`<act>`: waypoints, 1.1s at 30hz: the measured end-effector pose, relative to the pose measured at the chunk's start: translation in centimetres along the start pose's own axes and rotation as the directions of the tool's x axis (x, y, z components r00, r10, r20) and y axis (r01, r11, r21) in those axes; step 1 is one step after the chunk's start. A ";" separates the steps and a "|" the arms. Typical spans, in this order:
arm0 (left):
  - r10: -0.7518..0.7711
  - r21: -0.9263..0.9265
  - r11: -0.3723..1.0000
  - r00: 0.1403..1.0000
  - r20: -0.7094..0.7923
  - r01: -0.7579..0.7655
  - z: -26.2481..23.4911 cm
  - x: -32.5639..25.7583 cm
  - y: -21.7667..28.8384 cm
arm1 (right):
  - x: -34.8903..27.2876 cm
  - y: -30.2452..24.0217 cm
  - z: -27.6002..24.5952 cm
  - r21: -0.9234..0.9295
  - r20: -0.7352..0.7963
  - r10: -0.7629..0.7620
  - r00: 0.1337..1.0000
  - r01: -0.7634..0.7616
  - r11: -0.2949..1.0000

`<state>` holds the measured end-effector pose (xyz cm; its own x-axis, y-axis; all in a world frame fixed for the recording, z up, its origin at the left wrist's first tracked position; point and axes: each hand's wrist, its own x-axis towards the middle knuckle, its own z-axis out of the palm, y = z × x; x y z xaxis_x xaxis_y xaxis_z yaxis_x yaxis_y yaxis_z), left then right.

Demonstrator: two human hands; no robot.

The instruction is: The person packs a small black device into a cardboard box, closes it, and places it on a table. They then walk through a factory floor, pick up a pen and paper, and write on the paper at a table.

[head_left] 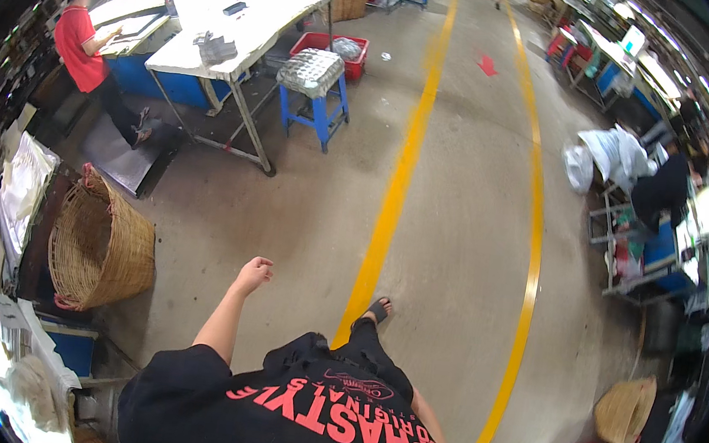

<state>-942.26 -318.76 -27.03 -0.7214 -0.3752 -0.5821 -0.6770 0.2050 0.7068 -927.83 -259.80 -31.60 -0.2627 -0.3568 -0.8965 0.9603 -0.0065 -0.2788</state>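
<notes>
My left hand [254, 273] hangs out in front of me over the grey floor. Its fingers are loosely bent and a little apart, and nothing is in them. Of my right arm only the forearm [432, 418] shows beside my black shirt; the hand itself is hidden behind my body. One of my feet, in a dark sandal [378, 310], is stepping forward beside a yellow floor line [390, 217]. Closest to my left hand, though well apart from it, stands a large wicker basket [128, 248] with an open top.
Ahead on the left are a white-topped metal-legged table [263, 23], a blue stool [319, 112] with a padded seat and a red crate [354, 68]. A person in a red shirt [77, 45] stands at a bench. Workbenches and white bags [616, 155] line the right.
</notes>
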 end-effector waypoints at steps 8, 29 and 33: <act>-0.430 0.017 0.896 0.857 0.285 0.444 10.7 7.4 6.1 | 5.8 -30.9 -8.4 -0.381 0.028 0.225 0.974 -0.197 0.903; 0.172 -0.234 0.952 0.977 -0.123 -0.197 13.6 58.8 61.0 | 31.9 -106.1 -5.5 -0.944 -0.074 0.283 0.956 -0.159 0.289; 0.056 -0.447 0.880 0.970 -0.238 -0.161 16.9 60.6 61.9 | 38.7 -121.5 -2.3 -0.971 0.038 0.070 0.997 0.054 -0.233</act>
<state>-1030.36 -313.51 -25.40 -0.7024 -0.5679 -0.4291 -0.4145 -0.1637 0.8952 -1054.89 -270.67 -33.23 -0.1909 -0.3919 -0.9000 -0.3293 0.8893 -0.3174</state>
